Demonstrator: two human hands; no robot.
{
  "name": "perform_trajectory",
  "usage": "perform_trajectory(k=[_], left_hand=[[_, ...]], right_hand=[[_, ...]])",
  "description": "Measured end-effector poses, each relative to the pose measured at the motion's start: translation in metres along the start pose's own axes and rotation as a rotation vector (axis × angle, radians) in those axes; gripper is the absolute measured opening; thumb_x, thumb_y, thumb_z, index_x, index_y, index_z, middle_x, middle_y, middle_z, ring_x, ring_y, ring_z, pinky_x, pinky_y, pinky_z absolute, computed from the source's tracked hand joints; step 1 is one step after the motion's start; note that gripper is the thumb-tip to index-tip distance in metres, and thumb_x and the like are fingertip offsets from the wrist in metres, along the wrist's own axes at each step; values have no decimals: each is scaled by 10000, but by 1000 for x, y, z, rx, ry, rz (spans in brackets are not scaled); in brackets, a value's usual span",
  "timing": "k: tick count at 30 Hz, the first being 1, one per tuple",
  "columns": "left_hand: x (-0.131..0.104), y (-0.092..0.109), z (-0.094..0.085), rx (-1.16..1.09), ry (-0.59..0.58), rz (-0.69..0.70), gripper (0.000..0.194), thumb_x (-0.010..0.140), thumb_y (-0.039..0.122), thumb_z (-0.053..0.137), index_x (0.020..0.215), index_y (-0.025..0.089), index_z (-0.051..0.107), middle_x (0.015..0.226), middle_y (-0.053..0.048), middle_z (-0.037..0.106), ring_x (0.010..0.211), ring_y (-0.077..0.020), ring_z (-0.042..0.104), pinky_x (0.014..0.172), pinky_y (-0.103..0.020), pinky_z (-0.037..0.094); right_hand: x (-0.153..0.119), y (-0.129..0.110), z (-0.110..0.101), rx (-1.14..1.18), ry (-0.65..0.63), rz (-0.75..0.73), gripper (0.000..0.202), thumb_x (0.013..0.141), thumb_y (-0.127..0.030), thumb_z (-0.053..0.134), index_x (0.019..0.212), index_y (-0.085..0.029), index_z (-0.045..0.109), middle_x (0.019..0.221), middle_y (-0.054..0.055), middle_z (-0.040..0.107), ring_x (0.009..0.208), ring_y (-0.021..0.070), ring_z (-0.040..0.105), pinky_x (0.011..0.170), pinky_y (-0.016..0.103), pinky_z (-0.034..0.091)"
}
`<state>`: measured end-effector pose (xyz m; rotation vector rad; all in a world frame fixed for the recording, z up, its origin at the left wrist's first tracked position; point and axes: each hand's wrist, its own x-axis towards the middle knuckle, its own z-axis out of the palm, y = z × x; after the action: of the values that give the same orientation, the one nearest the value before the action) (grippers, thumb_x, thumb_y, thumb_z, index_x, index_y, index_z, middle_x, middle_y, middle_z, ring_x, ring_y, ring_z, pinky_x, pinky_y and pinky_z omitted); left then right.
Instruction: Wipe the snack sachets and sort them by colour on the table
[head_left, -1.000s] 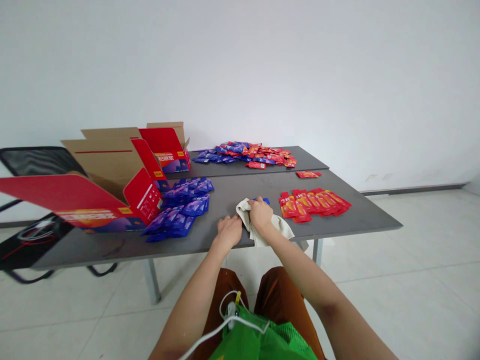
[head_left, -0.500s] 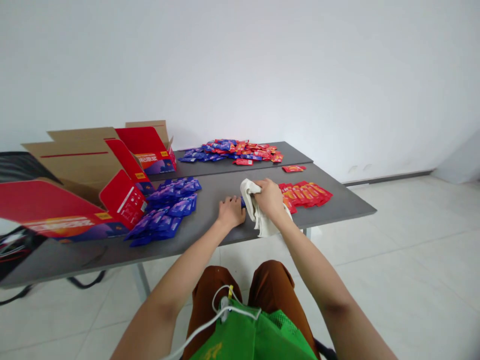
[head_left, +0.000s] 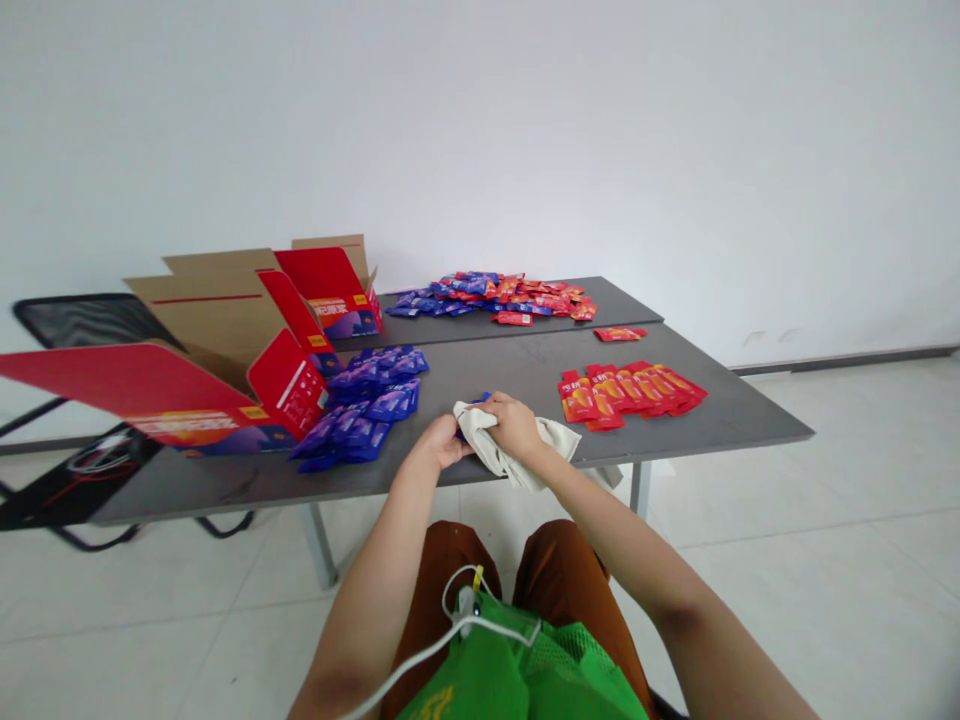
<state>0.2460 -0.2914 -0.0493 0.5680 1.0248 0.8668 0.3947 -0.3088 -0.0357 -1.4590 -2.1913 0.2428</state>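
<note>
Near the front edge of the table, my right hand (head_left: 516, 426) is closed on a white cloth (head_left: 561, 438), which hangs bunched under the palm. My left hand (head_left: 444, 441) meets it from the left, its fingers curled on a blue sachet (head_left: 483, 398) mostly covered by the cloth and my fingers. To the left lies a layered group of blue sachets (head_left: 367, 408). On the right, red sachets (head_left: 637, 388) overlap in a fanned row.
Open red cardboard boxes (head_left: 187, 418) stand along the left of the dark table (head_left: 480, 358). A mixed heap of blue and red sachets (head_left: 499, 292) lies toward the wall, with a single red sachet (head_left: 619, 334) right of it. A black mesh chair (head_left: 90, 318) stands at far left.
The right hand has brought the cloth over the blue sachet, and the left hand has turned to grip its side. The view has shifted left, so the table appears farther right.
</note>
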Motion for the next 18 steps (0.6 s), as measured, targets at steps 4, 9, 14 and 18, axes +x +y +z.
perform_trajectory(k=[4, 9, 14, 18], left_hand=[[-3, 8, -20, -98, -166, -136, 220, 826, 125, 416, 967, 84, 580, 873, -150, 688, 898, -253, 680, 868, -487, 519], [-6, 24, -36, -105, -397, -186, 296, 816, 157, 432, 1066, 52, 551, 996, -192, 679, 1085, -310, 617, 977, -586, 412], [-2, 19, -40, -11, -359, -116, 326, 797, 164, 448, 1089, 78, 564, 1007, -176, 685, 1063, -284, 629, 964, -537, 443], [-5, 10, -37, -24, -333, -90, 319, 798, 153, 442, 1076, 76, 579, 983, -173, 690, 1016, -285, 644, 945, -548, 449]], right_hand=[[26, 5, 6, -197, -59, 238, 288, 921, -286, 446, 1046, -311, 705, 1028, 55, 640, 881, 164, 625, 743, 234, 426], [37, 10, -4, -167, -40, 231, 282, 907, -246, 466, 1020, -300, 719, 1040, 65, 650, 902, 175, 629, 753, 242, 426], [13, 5, 8, 187, -69, -69, 249, 845, -177, 551, 987, -267, 734, 972, 9, 673, 905, 130, 606, 799, 196, 407], [15, 9, 14, 282, -155, -104, 214, 794, -159, 598, 938, -222, 743, 915, -2, 680, 884, 128, 605, 794, 181, 404]])
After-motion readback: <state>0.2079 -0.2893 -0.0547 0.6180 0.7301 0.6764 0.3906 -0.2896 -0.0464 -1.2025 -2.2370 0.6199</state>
